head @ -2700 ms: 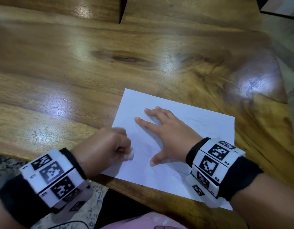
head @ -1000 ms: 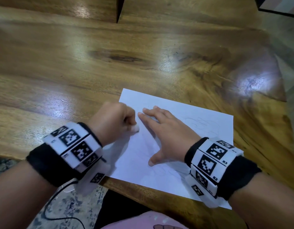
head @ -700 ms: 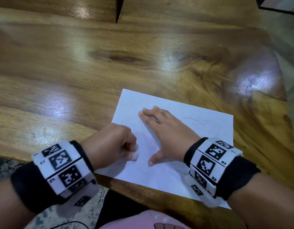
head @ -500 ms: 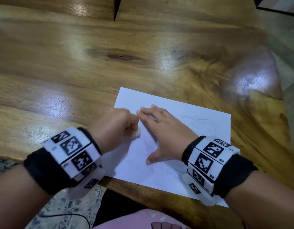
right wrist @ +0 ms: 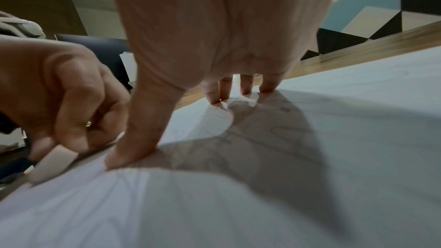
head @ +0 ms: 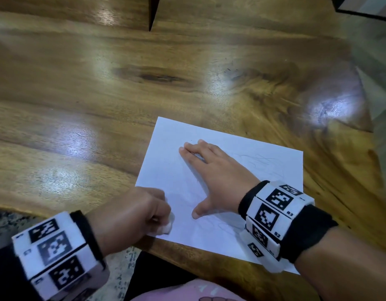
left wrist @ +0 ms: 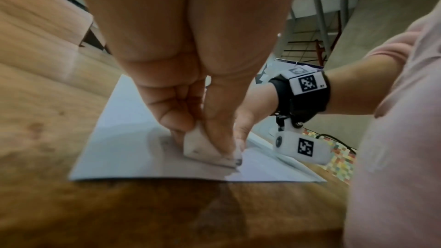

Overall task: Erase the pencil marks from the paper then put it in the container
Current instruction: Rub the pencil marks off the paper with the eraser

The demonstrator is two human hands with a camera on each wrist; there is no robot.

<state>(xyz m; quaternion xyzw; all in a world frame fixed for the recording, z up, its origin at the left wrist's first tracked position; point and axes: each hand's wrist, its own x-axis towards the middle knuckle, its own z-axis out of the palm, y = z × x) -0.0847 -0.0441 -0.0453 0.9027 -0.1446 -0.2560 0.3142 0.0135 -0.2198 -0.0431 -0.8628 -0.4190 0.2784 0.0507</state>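
A white sheet of paper (head: pixel 263 177) lies near the front edge of the wooden table, with faint pencil scribbles (head: pixel 261 161) toward its far right side. My left hand (head: pixel 135 216) pinches a small white eraser (head: pixel 167 226) and presses it on the paper's near left corner. The eraser (left wrist: pixel 203 148) sits between thumb and fingers in the left wrist view. My right hand (head: pixel 211 174) lies flat on the sheet, fingers straight and thumb spread, holding the paper (right wrist: pixel 358 139) down. No container is in view.
The wooden table (head: pixel 122 83) stretches far and left of the sheet. A dark gap (head: pixel 153 14) splits the table at the far side. The table's front edge (head: pixel 187 263) runs just under the paper, with patterned floor (head: pixel 9 222) below.
My left hand with the eraser has rubbed back and forth over the paper's left part; now it is pulled back to the near left corner. The right hand has stayed flat on the sheet.
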